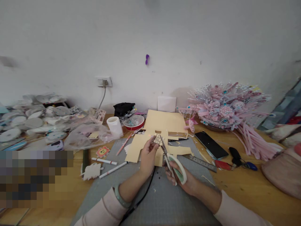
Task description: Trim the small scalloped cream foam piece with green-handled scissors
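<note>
Between the fingers of my left hand (149,155) is a small piece of cream paper (158,139) with dark line drawings on it. My right hand (178,177) grips a pair of scissors (180,171) with pale green and white handles. The scissor blades point up and away, close against the right edge of the patterned paper. Whether the blades touch it, I cannot tell. Beneath both hands lie cut sheets of yellow card (135,147) on a grey cutting mat (113,191).
Markers (113,170), a metal ruler (203,164), a phone (211,145) and keys (236,157) surround the work. A paper roll (114,126) and a red-rimmed bowl (134,121) stand behind. White discs (34,121) crowd the left; a pink beaded headdress (221,108) sits at right.
</note>
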